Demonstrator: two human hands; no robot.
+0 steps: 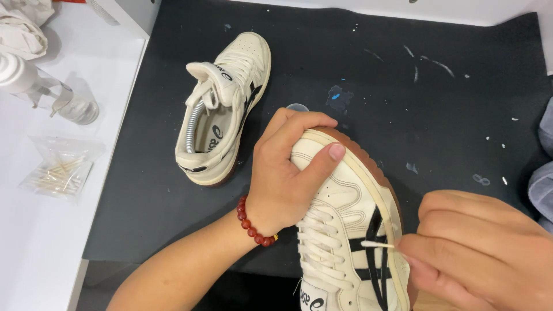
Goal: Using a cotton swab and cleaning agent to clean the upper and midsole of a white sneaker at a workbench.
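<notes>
My left hand [285, 175], with a red bead bracelet on its wrist, grips the toe of a cream sneaker [345, 230] with black stripes and a brown sole. The shoe is tilted on its side over the black mat. My right hand [478, 250] pinches a cotton swab [377, 244], and the swab's white tip touches the shoe's side next to the black stripe and the midsole edge. The matching second sneaker [224, 109] lies apart on the mat at the upper left, with a shoe tree inside it.
The black mat [403, 86] is speckled with white and blue spots. On the white table at the left are a clear bag of cotton swabs [57, 170], a clear bottle [75, 106] and crumpled white cloth [20, 29]. Grey fabric [544, 173] shows at the right edge.
</notes>
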